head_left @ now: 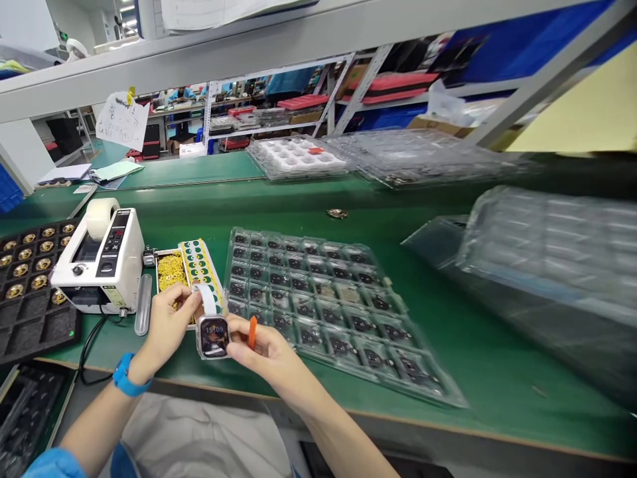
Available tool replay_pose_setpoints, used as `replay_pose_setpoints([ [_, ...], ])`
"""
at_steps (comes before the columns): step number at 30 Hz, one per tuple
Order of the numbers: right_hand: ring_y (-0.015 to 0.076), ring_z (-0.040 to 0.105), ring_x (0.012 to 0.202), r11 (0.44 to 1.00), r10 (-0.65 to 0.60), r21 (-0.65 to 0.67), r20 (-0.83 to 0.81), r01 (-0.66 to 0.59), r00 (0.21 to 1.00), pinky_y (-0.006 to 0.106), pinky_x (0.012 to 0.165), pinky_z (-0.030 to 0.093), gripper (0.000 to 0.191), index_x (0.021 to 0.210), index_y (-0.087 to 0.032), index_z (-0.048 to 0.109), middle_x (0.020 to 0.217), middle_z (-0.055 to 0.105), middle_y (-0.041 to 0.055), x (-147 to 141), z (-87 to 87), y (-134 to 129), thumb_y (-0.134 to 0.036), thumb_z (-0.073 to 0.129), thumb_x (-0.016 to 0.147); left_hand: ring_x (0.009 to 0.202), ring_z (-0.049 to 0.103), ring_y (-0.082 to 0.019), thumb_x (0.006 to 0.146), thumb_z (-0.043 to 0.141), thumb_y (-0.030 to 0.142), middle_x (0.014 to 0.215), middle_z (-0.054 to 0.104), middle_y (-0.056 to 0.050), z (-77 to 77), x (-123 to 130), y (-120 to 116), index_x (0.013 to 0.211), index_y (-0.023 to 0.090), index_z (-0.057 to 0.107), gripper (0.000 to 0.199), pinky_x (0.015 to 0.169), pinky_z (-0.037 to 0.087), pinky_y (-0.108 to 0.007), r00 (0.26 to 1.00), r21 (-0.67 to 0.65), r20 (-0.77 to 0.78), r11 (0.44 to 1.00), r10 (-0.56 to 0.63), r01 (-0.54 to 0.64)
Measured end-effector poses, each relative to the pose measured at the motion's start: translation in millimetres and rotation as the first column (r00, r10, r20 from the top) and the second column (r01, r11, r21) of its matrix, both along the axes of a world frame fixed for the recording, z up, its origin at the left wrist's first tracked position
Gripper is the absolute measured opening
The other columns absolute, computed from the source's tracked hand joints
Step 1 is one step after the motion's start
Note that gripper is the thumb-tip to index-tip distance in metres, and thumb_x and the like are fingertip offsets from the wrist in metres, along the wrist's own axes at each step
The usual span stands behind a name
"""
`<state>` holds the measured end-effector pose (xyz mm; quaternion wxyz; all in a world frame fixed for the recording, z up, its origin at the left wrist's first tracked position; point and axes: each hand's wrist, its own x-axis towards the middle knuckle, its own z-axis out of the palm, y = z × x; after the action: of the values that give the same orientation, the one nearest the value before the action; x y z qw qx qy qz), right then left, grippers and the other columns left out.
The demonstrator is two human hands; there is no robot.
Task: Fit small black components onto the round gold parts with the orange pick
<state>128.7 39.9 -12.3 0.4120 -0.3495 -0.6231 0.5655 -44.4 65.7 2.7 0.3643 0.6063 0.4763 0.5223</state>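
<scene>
A smartwatch with a lit screen reading 15:09 is held upright above the front of the bench. A pale strip rises from its top edge. Pinched between thumb and fingers of my left hand is that strip. My right hand grips the watch by its right side, and a flat orange pointed tool sticks up between its fingers. Just behind the hands lie a sheet of green round stickers and a box of small yellow rings.
A clear compartment tray of dark parts fills the bench middle. At left stand a white tape dispenser and a black foam tray with gold round parts. Stacked clear trays lean at right; a small metal piece lies behind.
</scene>
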Motion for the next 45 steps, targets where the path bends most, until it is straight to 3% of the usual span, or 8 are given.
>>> replay_pose_setpoints([
  [10,0.0147,0.046,0.063,0.995,0.091,0.035,0.052,-0.093,0.994,0.027,0.062,0.04,0.044,0.07,-0.018,0.057,0.067,0.052,0.0,2.2,16.4,18.0,-0.059,0.052,0.085,0.076,0.061,-0.019,0.074,0.063,0.022,0.088,0.071,-0.007,7.1,-3.4,28.9,0.092,0.016,0.072,0.022,0.071,0.047,-0.029,0.998,0.038,-0.061,0.999,-0.03,0.032],
  [15,0.0125,0.038,0.056,0.995,0.054,0.076,0.148,-0.066,0.988,0.025,0.056,0.035,0.048,0.062,-0.019,0.046,0.059,0.041,-0.0025,2.0,15.0,33.4,-0.061,0.046,0.084,0.073,0.063,-0.02,0.068,0.06,0.007,0.077,0.073,-0.004,13.9,-6.0,49.2,0.076,0.018,0.075,0.02,0.072,0.048,-0.03,0.977,0.061,-0.211,0.997,-0.022,0.036],
  [19,0.0146,0.044,0.059,0.994,0.033,0.1,0.203,-0.054,0.979,0.027,0.059,0.037,0.044,0.064,-0.018,0.053,0.062,0.05,-0.0004,3.6,12.2,62.6,-0.059,0.049,0.081,0.084,0.067,-0.024,0.068,0.058,-0.001,0.085,0.075,-0.006,18.7,-2.1,75.1,0.081,0.017,0.076,0.029,0.082,0.05,-0.036,0.952,0.054,-0.306,0.998,0.007,0.01],
  [23,0.0185,0.052,0.068,0.99,-0.021,0.141,0.27,-0.018,0.963,0.03,0.071,0.04,0.041,0.063,-0.018,0.058,0.067,0.06,0.0023,6.8,9.0,108.9,-0.056,0.054,0.079,0.105,0.063,-0.03,0.071,0.068,0.005,0.11,0.07,-0.014,24.3,-6.8,86.8,0.116,0.014,0.066,0.045,0.094,0.046,-0.044,0.938,0.11,-0.328,0.991,0.108,-0.075],
  [28,0.0194,0.06,0.077,0.991,-0.009,0.125,0.394,-0.043,0.919,0.032,0.081,0.042,0.039,0.06,-0.017,0.061,0.072,0.066,0.0028,3.3,-3.4,162.3,-0.049,0.06,0.082,0.104,0.063,-0.024,0.086,0.057,0.018,0.115,0.068,-0.011,31.5,-18.9,42.4,0.116,0.018,0.065,0.031,0.09,0.049,-0.038,0.944,0.172,-0.29,0.979,0.157,-0.11],
  [32,0.0141,0.059,0.065,0.996,0.049,0.038,0.523,-0.081,0.851,0.031,0.072,0.047,0.04,0.064,-0.015,0.059,0.064,0.061,-0.0028,-0.1,-21.0,180.0,-0.046,0.06,0.089,0.096,0.064,-0.023,0.087,0.058,0.022,0.109,0.071,-0.009,30.6,-31.9,-8.1,0.108,0.02,0.07,0.024,0.087,0.049,-0.035,0.952,0.168,-0.272,0.981,0.138,-0.095],
  [39,0.0069,0.025,0.037,1.0,0.024,-0.03,0.584,-0.007,0.811,0.028,0.046,0.022,0.048,0.04,-0.017,0.055,0.033,0.03,-0.007,6.9,-25.8,176.9,-0.047,0.073,0.072,0.096,0.064,-0.022,0.089,0.058,0.025,0.106,0.071,-0.007,16.9,-66.5,-54.4,0.106,0.023,0.071,0.022,0.088,0.049,-0.033,0.929,0.065,-0.327,0.985,0.171,-0.159],
  [45,0.0113,0.047,0.051,0.992,-0.123,0.026,0.435,0.124,0.892,0.031,0.051,0.028,0.055,0.052,-0.014,0.067,0.057,0.059,0.0047,35.2,-1.4,153.0,-0.067,0.067,0.066,0.101,0.063,-0.022,0.091,0.057,0.026,0.107,0.071,-0.006,10.6,-103.5,-85.1,0.104,0.024,0.071,0.019,0.087,0.049,-0.032,0.884,0.067,-0.345,0.947,0.316,-0.313],
])
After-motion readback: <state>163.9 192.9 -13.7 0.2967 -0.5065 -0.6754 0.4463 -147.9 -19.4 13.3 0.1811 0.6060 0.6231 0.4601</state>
